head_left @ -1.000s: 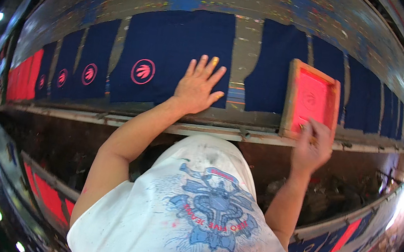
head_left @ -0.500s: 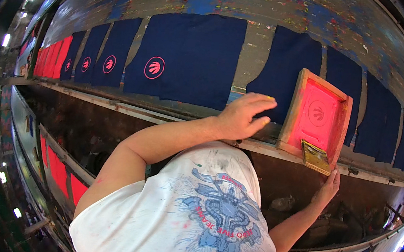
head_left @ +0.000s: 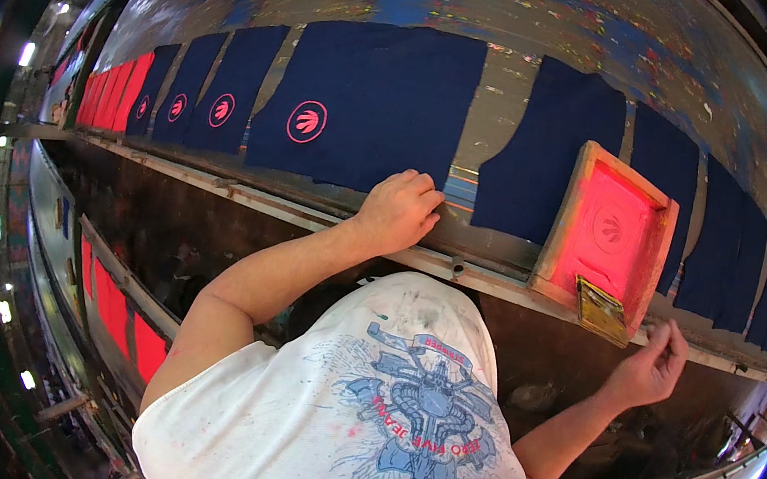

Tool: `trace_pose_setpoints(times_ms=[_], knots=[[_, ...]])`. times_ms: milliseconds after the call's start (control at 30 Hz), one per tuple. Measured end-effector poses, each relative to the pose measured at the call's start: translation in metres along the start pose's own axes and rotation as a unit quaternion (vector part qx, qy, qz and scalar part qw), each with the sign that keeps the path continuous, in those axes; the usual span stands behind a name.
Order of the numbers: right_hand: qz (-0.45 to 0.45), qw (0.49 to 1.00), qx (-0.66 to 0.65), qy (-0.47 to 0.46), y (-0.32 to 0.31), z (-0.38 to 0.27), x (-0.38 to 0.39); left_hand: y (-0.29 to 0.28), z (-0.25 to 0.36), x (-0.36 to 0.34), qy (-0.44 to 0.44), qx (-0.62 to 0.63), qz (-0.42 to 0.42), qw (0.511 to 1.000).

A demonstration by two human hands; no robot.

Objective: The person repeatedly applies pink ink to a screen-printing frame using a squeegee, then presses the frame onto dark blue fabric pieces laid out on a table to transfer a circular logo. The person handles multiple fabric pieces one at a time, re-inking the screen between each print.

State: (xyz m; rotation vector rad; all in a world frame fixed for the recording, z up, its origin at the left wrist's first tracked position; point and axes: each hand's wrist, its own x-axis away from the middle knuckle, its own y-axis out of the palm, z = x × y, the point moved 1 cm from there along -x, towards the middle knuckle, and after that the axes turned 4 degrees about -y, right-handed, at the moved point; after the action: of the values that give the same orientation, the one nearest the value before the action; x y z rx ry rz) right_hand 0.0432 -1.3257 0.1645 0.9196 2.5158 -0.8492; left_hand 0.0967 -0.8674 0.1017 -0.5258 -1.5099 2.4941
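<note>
My left hand (head_left: 400,209) rests on the near edge of a large navy fabric panel (head_left: 370,106), fingers curled down onto it; this panel carries a pink circular print (head_left: 307,121). To its right, a wooden screen frame (head_left: 559,222) with pink ink (head_left: 624,201) and a circular design lies across navy panels. An ink-stained yellow squeegee (head_left: 599,306) leans at the frame's near end. My right hand (head_left: 654,365) is beside that end, off the squeegee, with loosely bent fingers apart and nothing visible held.
More navy panels (head_left: 724,240) line the long print table (head_left: 503,102), with red pieces (head_left: 117,91) at the far left. A metal rail (head_left: 310,217) runs along the near edge, over a dark gap. Another rack with red panels (head_left: 110,312) is at lower left.
My left hand moved from spread on the fabric, through a lift toward the frame, to curled at the panel's edge. My right hand let go of the squeegee, now at the frame's end, and moved right.
</note>
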Motion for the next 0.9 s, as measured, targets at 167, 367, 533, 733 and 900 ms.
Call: trace_pose_setpoints(times_ms=[167, 367, 533, 733, 900], knots=[[-0.178, 0.971, -0.080, -0.139, 0.092, -0.094, 0.037, 0.013, -0.014, 0.002, 0.019, -0.089, -0.066, 0.994], [-0.392, 0.917, -0.066, -0.021, 0.171, -0.145, 0.067, 0.017, -0.023, -0.001, 0.028, -0.069, -0.024, 0.997], [-0.497, 0.822, -0.138, 0.240, 0.249, -0.126, 0.069, -0.001, -0.031, 0.007, -0.052, 0.106, 0.136, 0.984], [-0.470, 0.766, -0.200, 0.389, 0.375, -0.115, 0.046, -0.014, -0.038, 0.010, -0.101, 0.230, 0.160, 0.955], [-0.366, 0.842, -0.191, 0.347, 0.482, -0.098, 0.005, 0.004, -0.034, 0.011, -0.087, 0.242, 0.182, 0.949]])
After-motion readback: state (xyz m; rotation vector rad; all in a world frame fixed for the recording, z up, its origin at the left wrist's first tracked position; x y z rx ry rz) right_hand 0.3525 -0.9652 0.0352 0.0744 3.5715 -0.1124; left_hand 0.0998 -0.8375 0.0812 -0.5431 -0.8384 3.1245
